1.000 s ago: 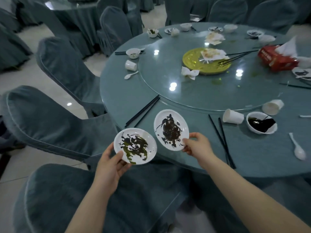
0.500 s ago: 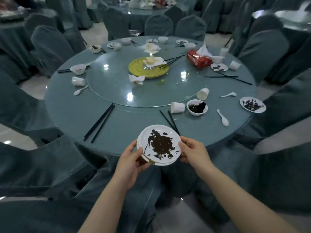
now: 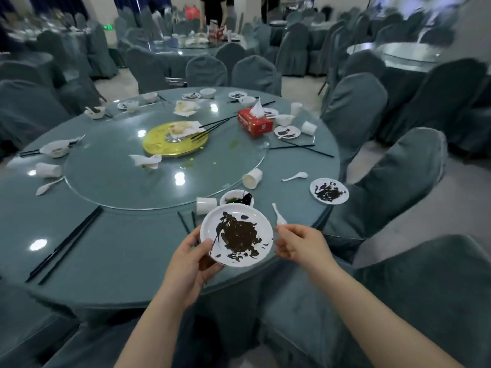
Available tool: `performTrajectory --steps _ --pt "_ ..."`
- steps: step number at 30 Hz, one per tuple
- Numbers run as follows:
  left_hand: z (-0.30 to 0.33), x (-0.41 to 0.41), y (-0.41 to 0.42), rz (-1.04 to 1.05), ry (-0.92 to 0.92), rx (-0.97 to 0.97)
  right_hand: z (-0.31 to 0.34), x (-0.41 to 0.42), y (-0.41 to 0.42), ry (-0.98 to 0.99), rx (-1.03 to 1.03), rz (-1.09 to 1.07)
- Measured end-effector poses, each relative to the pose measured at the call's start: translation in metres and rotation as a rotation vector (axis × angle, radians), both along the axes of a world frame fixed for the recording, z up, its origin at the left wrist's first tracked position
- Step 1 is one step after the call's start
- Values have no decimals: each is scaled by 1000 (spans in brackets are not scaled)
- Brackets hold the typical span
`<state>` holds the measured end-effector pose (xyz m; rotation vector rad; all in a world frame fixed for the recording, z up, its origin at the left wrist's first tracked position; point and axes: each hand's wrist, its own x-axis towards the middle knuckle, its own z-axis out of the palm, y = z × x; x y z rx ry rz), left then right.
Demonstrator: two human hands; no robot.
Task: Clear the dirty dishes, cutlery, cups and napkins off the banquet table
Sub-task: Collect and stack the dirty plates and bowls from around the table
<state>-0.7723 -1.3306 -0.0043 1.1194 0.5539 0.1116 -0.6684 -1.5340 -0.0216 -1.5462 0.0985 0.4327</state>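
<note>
My left hand (image 3: 190,264) grips the near-left rim of a stack of white plates (image 3: 236,235), the top one smeared with dark sauce, held over the near edge of the round banquet table (image 3: 127,248). Just right of the stack, my right hand (image 3: 300,245) hangs with loosely curled fingers and holds nothing, its fingertips close to a white spoon (image 3: 277,213). Behind the stack sit a sauce-stained bowl (image 3: 236,199), a tipped cup (image 3: 206,205) and black chopsticks (image 3: 183,221). Another dirty plate (image 3: 329,190) lies at the right edge.
The glass turntable (image 3: 106,181) carries a yellow dish (image 3: 159,144), napkins and a red tissue box (image 3: 255,123). More cups, bowls, spoons and chopsticks (image 3: 63,245) ring the table. Covered chairs (image 3: 398,187) crowd every side. A person stands at a far table.
The two plates, one in each hand a second ago, are now stacked. My right hand has let go of the stack. My view has swung right along the table.
</note>
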Motion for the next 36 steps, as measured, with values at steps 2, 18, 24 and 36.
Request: performTrajectory --steps 2,18,24,36 --pt "-3 23 -14 -19 -10 -4 -3 20 -24 -1 -11 -40" --pt "-66 217 -10 -84 54 -30 -103 190 -95 379 -87 -489" --pt "-90 263 -2 -80 118 -66 -135 248 -103 559 -118 -548" --pt "-96 259 -22 -4 166 -50 -127 296 -123 580 -144 -574"
